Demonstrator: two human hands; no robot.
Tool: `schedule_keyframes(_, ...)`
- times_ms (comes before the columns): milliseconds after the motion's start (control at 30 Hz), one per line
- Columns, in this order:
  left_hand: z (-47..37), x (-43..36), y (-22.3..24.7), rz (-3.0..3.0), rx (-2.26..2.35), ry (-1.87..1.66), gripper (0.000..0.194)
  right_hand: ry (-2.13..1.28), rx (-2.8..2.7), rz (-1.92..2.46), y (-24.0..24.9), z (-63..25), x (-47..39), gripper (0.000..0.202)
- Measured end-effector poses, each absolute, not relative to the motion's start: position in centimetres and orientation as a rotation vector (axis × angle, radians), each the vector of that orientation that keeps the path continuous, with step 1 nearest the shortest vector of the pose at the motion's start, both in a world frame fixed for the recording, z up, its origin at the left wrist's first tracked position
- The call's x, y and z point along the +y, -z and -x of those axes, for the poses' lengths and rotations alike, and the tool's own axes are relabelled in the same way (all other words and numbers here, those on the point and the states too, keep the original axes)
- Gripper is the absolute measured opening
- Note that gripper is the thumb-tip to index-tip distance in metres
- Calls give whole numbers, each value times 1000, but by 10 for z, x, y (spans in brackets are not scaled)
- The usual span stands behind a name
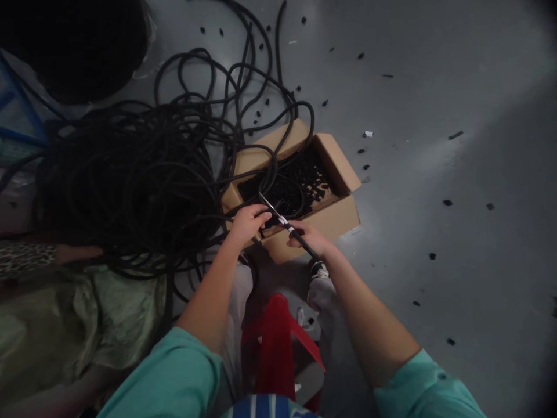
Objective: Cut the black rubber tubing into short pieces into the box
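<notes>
Nearest, teal sleeves [174, 371] reach forward on both sides of a red seat [276, 342], with grey trousers [333, 319] and dark, pale-laced shoes [319, 270] beyond. At the near left lies crumpled olive-green fabric [126, 307]; just past it, another person's arm in a spotted sleeve [26, 258] reaches toward the cables. In the middle, the right hand [314, 237] is closed around the dark handle of a slim tool [286, 224], whose pale band and thin, shiny shaft slant far and left over the near part of a cardboard box [328, 217]. The left hand [249, 220] is just beside the shaft, at the box's near-left edge, fingers curled and thumb bent in; whether they pinch anything I cannot tell. Inside the open box lie many small black pieces [304, 177], with loops of black cable [130, 168] crossing over them from a large tangle on the left. Farther off, dark scraps dot the grey floor [435, 116], and a big black rounded object [87, 46] stands at the far left.
</notes>
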State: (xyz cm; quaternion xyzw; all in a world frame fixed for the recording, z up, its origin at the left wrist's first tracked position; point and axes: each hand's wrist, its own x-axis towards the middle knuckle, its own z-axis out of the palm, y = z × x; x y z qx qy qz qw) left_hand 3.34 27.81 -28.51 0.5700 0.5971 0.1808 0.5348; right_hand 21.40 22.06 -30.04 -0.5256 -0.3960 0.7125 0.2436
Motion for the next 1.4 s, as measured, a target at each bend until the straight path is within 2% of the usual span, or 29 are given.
schedule_keyframes(133, -34, 277, 284, -1291, 1305, -408, 14, -1892, -1100, 1426, 303, -213, 221, 51)
schedule_keyframes(333, -41, 277, 283, -1028, 1247, -546, 26, -1926, -1024, 1503, 304, -210, 219, 43)
schedule_keyframes(467, -43, 277, 287, -1013, 1271, -587, 20, -1906, -921, 1538, 302, -210, 220, 36)
schedule_keyframes(567, -41, 278, 290, -969, 1342, -616, 16, -1889, -764, 1556, 300, -212, 221, 40)
schedule_keyframes(767, -42, 283, 289, -790, 1480, -710, 19, -1893, -626, 1573, 299, -216, 221, 48)
schedule_keyframes(933, -42, 282, 289, -766, 1505, -762, 15, -2035, -787, 1442, 302, -220, 222, 57)
schedule_keyframes(1100, -41, 281, 288, -825, 1463, -716, 22, -2130, -901, 1388, 307, -220, 222, 64)
schedule_keyframes(1400, -45, 277, 288, -916, 1419, -581, 16, -2019, -1084, 1431, 306, -214, 221, 63)
